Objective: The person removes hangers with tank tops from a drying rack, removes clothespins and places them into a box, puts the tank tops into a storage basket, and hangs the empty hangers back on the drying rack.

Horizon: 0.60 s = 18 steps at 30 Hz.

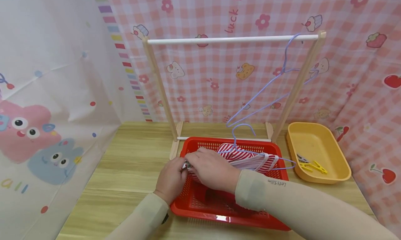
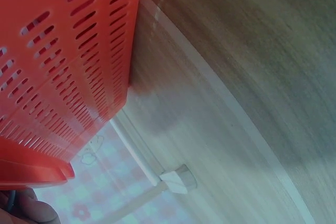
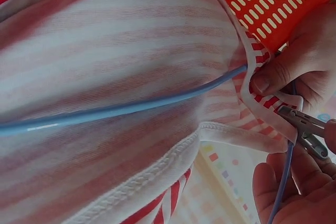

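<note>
A red-and-white striped garment with white edging lies over the red basket, threaded on a blue wire hanger. My left hand pinches the garment's narrow strap at the hanger's left end, thumb on top, as the right wrist view shows. Beside it, the fingers of my right hand hold a silver metal clothes peg, whose tip is at the strap's edge. From the head view, the two hands hide most of the peg. The left wrist view catches only some fingers by the basket rim.
A wooden rack with a white rail stands behind the basket. Another blue wire hanger hangs at its right end. To the right, a yellow tray holds yellow clothes pegs and a grey one.
</note>
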Available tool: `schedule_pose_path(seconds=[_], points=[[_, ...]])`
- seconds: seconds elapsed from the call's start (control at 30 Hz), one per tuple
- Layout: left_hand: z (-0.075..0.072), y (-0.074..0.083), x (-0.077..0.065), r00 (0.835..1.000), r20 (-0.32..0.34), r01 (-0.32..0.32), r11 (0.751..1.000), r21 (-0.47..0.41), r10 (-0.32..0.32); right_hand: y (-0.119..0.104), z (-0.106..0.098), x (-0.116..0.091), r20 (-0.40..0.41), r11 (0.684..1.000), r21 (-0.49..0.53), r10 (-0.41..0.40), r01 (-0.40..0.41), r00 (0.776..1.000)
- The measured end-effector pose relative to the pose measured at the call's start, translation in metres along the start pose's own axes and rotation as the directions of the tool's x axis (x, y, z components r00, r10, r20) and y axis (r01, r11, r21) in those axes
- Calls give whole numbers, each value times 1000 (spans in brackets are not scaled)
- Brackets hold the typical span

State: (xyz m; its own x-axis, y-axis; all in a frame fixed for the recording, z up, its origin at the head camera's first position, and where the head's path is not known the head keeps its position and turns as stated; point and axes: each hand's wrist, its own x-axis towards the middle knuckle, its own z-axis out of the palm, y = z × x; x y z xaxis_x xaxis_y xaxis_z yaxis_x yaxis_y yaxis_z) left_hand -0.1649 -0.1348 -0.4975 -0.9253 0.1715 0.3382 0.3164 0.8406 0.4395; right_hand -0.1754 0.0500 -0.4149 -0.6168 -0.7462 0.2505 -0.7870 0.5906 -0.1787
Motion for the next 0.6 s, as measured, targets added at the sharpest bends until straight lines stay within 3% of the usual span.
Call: schedule_pose_path(seconds=[0.6], points=[[-1,1,0,999,33,28,1000,-9,-27,1,1,0,-47,998,-9,-58,58,997]])
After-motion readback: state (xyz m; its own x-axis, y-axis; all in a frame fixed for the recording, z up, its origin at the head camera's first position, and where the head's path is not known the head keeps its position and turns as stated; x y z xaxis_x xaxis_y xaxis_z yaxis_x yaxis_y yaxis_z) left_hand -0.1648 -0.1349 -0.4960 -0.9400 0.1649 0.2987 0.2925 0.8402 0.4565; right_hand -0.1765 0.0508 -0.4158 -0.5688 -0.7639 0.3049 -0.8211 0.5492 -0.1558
